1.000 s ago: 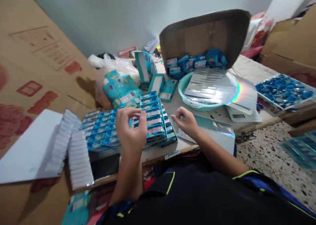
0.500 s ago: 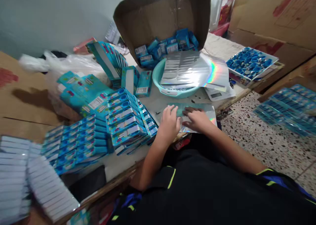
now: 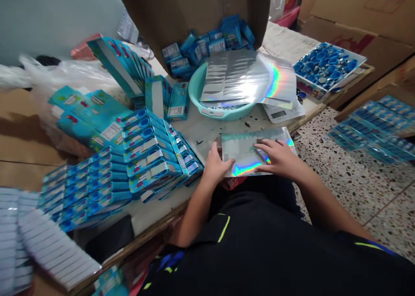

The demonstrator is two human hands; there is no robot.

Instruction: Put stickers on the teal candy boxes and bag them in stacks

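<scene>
A shiny silver holographic sheet (image 3: 241, 151) lies at the table's front edge, partly overhanging it, with rainbow glints along its near side. My left hand (image 3: 215, 165) is at its left edge; the thumb stretches onto the sheet and the fingers spread apart from it. Fingers spread, my right hand (image 3: 279, 159) rests flat on the right part of the sheet. Behind, a pile of similar silver sheets (image 3: 233, 77) lies across a turquoise basin (image 3: 193, 92).
Filled blue display boxes (image 3: 152, 151) stand to the left, beside flat blue cartons (image 3: 87, 118). A cardboard box (image 3: 194, 10) with small blue packs is behind the basin. A white scale (image 3: 283, 113) and a tray of blue pieces (image 3: 327, 66) are at right.
My hands have moved apart, the left toward the sheet's left edge and the right further right. More of the sheet now shows between them. The camera view has shifted slightly.
</scene>
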